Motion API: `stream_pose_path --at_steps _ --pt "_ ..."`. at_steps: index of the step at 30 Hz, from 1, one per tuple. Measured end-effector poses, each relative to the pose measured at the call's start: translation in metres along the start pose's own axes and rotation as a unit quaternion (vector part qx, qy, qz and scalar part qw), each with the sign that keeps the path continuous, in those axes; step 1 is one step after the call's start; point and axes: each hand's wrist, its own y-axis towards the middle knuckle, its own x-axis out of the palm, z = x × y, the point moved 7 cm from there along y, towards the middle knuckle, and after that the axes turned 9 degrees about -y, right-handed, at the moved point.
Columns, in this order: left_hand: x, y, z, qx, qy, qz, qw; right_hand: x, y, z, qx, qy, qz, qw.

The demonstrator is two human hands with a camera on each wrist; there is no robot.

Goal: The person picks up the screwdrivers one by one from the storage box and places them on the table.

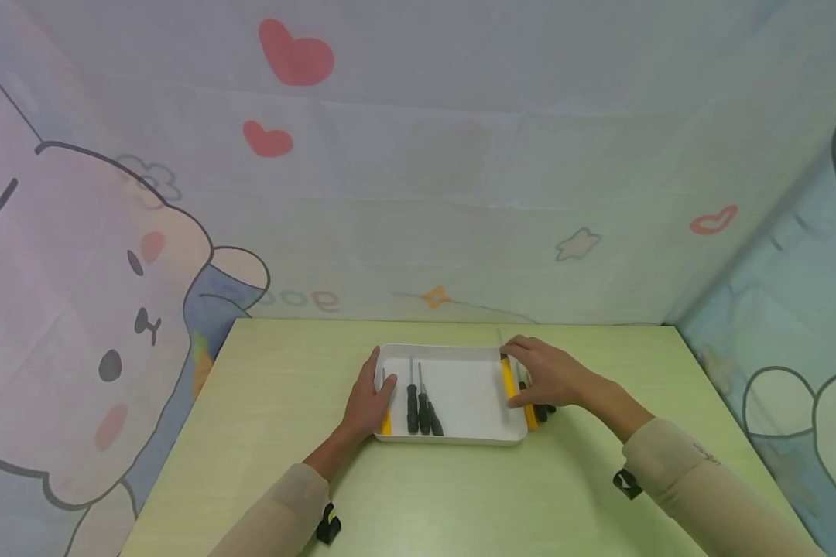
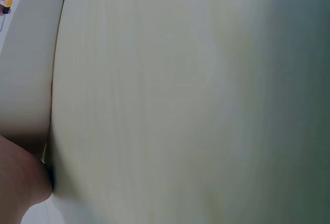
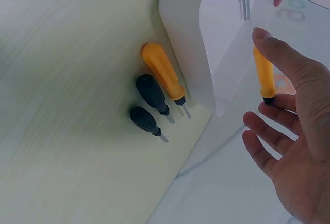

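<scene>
A: Left hand (image 1: 366,402)?
B: Clamped on the tray's (image 1: 470,406) left wall, thumb inside. Black drivers (image 1: 412,410) in tray, tips away from the person.
A: Held driver (image 1: 508,379)?
B: Over the tray's right end. Long axis fore-and-aft, tip away, slightly left.
A: Right hand (image 1: 556,376)?
B: Nearer one; driver lies just left of its palm, pinched, thumb at butt, fingers by collar. Loose drivers (image 3: 151,91) beside tray.

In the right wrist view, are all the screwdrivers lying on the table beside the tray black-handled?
No, a yellow-handled screwdriver lies there alongside two black-handled screwdrivers.
</scene>
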Motion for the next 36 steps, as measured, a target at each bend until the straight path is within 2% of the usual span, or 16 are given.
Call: stream_pose_path --at_steps 9,36 --pt "0.0 0.001 -0.001 -0.011 -0.001 -0.001 0.9999 -0.001 -0.004 0.01 0.018 0.004 -0.001 1.0" --pt "0.001 0.001 -0.001 -0.01 0.0 -0.004 0.9999 0.004 -0.016 0.035 0.041 0.002 -0.02 0.999"
